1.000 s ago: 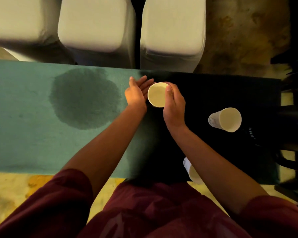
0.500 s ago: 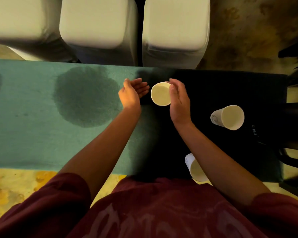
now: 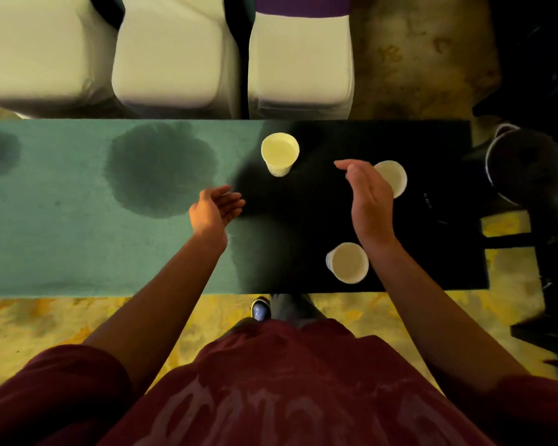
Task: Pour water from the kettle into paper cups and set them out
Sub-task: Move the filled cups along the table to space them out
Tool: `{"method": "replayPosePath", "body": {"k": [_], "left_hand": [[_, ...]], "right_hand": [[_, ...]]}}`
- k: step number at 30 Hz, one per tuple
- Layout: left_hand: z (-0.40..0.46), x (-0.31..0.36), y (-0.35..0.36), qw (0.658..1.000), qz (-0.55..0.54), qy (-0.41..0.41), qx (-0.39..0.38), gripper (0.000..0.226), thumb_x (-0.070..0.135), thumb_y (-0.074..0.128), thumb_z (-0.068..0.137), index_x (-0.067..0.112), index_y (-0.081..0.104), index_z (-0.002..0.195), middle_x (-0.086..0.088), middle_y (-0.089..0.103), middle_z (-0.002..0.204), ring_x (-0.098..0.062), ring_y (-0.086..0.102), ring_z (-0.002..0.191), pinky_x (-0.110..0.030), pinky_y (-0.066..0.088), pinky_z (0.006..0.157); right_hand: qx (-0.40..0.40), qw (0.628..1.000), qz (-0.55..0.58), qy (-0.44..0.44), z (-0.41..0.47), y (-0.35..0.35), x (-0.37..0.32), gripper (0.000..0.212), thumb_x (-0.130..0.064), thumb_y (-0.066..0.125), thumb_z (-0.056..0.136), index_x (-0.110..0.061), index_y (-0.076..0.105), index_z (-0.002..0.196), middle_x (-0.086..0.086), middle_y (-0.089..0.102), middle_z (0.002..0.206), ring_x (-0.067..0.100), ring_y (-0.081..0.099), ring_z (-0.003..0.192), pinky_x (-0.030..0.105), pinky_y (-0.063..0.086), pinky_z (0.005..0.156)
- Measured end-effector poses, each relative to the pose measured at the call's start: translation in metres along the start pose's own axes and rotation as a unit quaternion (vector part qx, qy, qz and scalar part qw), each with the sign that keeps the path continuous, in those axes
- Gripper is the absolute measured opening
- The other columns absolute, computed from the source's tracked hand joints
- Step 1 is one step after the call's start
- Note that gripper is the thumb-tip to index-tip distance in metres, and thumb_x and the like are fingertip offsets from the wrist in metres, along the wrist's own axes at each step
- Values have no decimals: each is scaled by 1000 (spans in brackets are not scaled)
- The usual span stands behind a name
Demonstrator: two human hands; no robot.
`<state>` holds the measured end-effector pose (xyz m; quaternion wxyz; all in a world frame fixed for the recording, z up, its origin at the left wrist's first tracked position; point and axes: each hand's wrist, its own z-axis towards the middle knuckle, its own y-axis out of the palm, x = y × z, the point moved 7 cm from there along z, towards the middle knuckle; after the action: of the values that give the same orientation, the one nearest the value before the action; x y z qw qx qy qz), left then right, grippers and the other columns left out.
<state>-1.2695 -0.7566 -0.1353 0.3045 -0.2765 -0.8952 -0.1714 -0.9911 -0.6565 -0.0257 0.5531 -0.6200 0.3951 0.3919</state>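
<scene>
Both hands, the left hand and the right hand, were empty, fingers apart. The far cup looked thin and easily crushed; hold it gently around its side.

Right hand hiding part of a paper cup, dark round vessel unclear in shadow

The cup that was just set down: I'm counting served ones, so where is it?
It stands upright at the table's far edge, before the right-hand white chair, clear of both hands.
</scene>
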Motion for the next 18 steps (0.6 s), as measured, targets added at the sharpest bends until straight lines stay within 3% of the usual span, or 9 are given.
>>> {"method": "replayPosePath", "body": {"k": [5, 8, 13, 18], "left_hand": [[-33, -36, 14, 995, 6, -36, -89, 25, 21, 43, 99, 12, 60, 115, -19, 75, 99, -30, 74, 87, -35, 60, 76], [-52, -66, 28, 991, -11, -72, -115, 25, 22, 44, 98, 13, 55, 119, -22, 71, 109, -33, 71, 92, -36, 59, 79], [-70, -114, 57, 989, 5, -78, -124, 24, 21, 44, 97, 9, 61, 110, -21, 69, 116, -33, 70, 96, -39, 56, 85], [-75, -146, 79, 989, 14, -45, -139, 33, 20, 47, 96, 2, 64, 118, -18, 74, 108, -32, 72, 98, -38, 59, 84]], "right_hand": [[14, 998, 30, 54, -43, -26, 29, 35, -24, 45, 104, -14, 78, 108, -1, 75, 119, 8, 65, 117, 28, 48, 103], [26, 996, 25, 80, -68, -42, 52, 35, -26, 44, 105, -16, 75, 119, -4, 73, 120, 2, 63, 114, 19, 46, 99], [-17, 996, 1, 85, -93, -41, 90, 46, -35, 37, 105, -15, 66, 133, -2, 67, 132, 7, 59, 121, 1, 39, 92], [-68, 995, -5, 71, -99, -22, 117, 42, -38, 38, 108, -21, 63, 137, -8, 66, 132, -4, 59, 115, 3, 42, 88]]}}
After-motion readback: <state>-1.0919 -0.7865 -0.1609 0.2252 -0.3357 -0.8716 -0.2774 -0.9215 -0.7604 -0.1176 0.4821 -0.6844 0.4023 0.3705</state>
